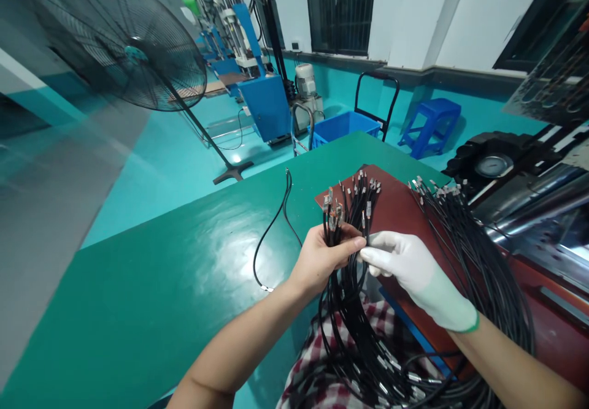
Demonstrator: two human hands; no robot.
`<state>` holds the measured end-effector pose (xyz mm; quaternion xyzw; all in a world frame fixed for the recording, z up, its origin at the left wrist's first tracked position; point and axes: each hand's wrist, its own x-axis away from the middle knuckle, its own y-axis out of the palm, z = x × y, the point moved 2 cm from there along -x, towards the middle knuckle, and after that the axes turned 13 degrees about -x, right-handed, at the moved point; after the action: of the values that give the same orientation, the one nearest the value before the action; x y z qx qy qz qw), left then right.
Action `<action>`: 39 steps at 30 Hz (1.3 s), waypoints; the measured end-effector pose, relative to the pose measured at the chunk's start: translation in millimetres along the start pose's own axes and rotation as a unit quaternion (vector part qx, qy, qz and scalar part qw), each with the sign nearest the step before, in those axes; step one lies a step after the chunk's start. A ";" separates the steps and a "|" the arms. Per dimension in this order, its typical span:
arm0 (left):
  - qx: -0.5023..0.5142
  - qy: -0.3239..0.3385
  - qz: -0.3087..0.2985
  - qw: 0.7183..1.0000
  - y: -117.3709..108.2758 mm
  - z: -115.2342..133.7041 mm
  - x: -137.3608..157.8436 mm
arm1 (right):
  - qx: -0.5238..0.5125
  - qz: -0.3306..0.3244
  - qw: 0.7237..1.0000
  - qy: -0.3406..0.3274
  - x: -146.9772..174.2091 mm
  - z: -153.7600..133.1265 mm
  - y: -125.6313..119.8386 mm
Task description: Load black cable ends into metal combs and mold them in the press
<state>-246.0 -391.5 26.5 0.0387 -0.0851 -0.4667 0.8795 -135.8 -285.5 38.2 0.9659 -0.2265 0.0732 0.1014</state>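
Observation:
My bare left hand [322,256] is closed around a bundle of black cables [332,219], whose metal-and-clear connector ends stick up above the fingers. Gloved in white, my right hand [400,262] pinches a black cable [367,216] beside that bundle, its thumb and fingertips meeting my left thumb. Behind the hands, more black cable ends [361,185] lie on a reddish-brown sheet [391,194]. The cables run down over a checked cloth [317,366] on the lap, where several connectors show. A single looped cable [257,249] lies to the left on the green table [161,292].
A thick second bundle of black cables [478,243] lies at the right, beside machinery with a round gauge [494,165]. Past the table stand a large fan [138,53], a blue machine [264,108], a blue crate [345,127] and a blue stool [432,124].

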 end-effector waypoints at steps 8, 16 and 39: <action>0.054 -0.049 -0.038 0.997 -0.5 -1.5 -2.0 | 0.014 0.010 1.000 0.015 -0.6 3.4 3.1; 0.070 -0.053 -0.056 0.995 -1.7 3.0 -2.8 | -0.039 0.023 0.999 0.025 -2.6 13.9 -7.0; 0.078 -0.053 -0.051 0.994 -0.4 -2.4 -2.4 | 0.038 0.013 0.999 0.021 2.4 12.9 -6.9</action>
<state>-247.2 -389.7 23.8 0.0866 -0.1659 -0.5044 0.8429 -129.3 -283.5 25.1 0.9643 -0.2338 0.1035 0.0687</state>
